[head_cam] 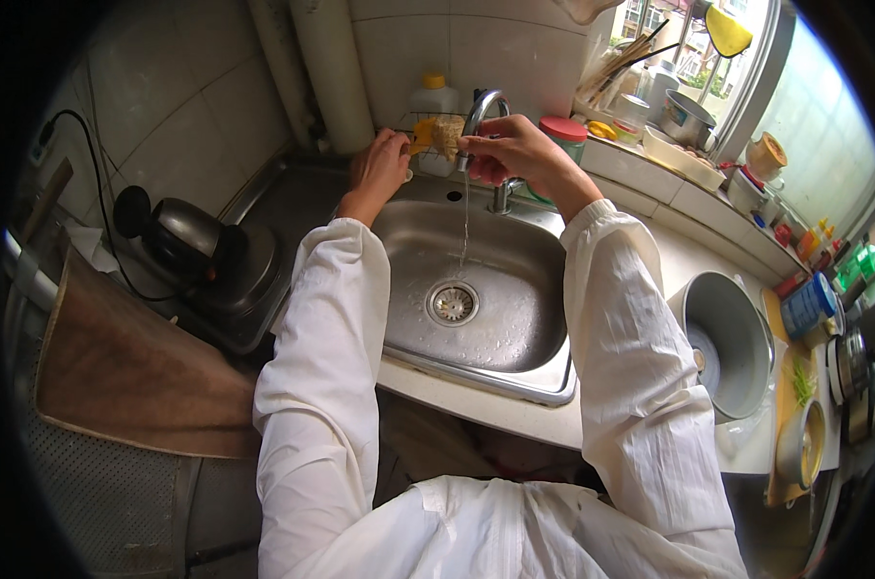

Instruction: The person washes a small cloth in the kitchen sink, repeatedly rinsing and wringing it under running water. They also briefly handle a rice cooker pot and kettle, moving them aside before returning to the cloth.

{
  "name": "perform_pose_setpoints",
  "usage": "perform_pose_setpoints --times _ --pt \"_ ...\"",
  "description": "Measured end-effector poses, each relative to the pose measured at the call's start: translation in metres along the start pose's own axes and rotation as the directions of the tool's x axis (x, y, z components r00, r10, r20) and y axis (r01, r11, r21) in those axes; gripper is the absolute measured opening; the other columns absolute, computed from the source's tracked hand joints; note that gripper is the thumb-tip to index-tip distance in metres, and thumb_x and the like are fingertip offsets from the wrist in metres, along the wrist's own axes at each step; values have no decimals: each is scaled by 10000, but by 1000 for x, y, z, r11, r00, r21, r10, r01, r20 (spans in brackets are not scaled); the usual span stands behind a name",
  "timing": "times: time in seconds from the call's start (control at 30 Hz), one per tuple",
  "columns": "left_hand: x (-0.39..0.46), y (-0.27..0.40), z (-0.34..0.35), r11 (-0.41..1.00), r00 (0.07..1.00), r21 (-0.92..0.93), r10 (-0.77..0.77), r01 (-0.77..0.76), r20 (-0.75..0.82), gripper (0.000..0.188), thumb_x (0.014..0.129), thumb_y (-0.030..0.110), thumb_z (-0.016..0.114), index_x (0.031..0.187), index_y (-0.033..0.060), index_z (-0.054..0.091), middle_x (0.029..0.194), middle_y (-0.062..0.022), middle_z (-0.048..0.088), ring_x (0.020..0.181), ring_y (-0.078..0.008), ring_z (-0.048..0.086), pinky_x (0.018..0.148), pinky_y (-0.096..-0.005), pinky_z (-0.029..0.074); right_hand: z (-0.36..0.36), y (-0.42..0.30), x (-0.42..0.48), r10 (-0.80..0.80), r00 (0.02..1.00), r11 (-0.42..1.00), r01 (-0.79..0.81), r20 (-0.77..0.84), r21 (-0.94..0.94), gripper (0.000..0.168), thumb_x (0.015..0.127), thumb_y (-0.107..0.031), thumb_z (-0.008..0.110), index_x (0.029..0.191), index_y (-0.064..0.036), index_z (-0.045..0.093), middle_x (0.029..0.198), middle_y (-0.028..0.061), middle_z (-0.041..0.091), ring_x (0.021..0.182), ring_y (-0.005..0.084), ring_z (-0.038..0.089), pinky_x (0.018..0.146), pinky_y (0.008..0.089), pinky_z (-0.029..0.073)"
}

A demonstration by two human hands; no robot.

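Observation:
Thumb and fingers of my right hand (513,148) close around the outlet end of a chrome gooseneck faucet (489,98). A thin stream of water (467,217) falls from it into the stainless steel sink (513,333), near the drain strainer (452,303). My left hand (381,170) is at the back left rim of the sink, fingers curled, beside a wire rack (417,117). In that rack are a yellow item (424,133) and a tan scrubber (449,136). A small pale edge (408,176) shows by the left palm; whether the hand holds it is unclear.
Left of the sink, a dark electric kettle (184,235) with a cord sits on the drainboard. A brown sheet (148,369) hangs below. A grey pot (727,347) stands on the right counter. Behind are a white jug (434,98), a red-lidded jar (562,134) and a crowded window ledge (669,177).

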State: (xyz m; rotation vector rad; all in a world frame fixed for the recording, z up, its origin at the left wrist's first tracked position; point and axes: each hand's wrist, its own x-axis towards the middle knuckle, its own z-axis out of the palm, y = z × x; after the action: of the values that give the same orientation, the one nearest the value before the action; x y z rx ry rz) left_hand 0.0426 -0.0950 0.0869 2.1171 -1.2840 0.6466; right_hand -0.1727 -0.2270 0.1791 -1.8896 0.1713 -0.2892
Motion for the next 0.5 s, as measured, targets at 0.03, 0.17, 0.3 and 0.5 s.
perform_pose_setpoints --times 0.03,0.17,0.3,0.5 --pt "0 0 -1 1000 1000 18 -5 4 12 156 817 169 627 965 122 618 1031 -78 602 917 -322 613 731 -421 503 3 1 2 -18 999 1000 18 -27 5 272 897 -265 644 866 5 642 691 64 645 575 98 601 481 213 456" --pt "-23 25 -16 998 995 -60 -16 21 94 119 819 181 622 906 100 615 913 -83 646 856 -317 631 720 -419 503 13 11 5 -35 994 999 36 -106 12 270 905 -251 634 866 16 638 671 59 634 560 94 584 468 221 436" --pt "-56 68 -50 986 991 -162 -23 44 131 151 816 164 626 938 75 616 870 -76 679 764 -306 651 690 -372 509 23 17 17 -99 984 994 105 -151 32 260 906 -230 633 862 26 630 650 58 627 534 98 585 454 231 448" --pt "-55 42 -39 977 997 -213 -5 21 75 231 803 109 635 1028 53 637 890 -108 677 807 -272 662 702 -353 514 62 28 60 -226 871 973 183 -436 -137 226 872 -171 653 798 40 624 623 102 640 538 147 633 464 275 498"
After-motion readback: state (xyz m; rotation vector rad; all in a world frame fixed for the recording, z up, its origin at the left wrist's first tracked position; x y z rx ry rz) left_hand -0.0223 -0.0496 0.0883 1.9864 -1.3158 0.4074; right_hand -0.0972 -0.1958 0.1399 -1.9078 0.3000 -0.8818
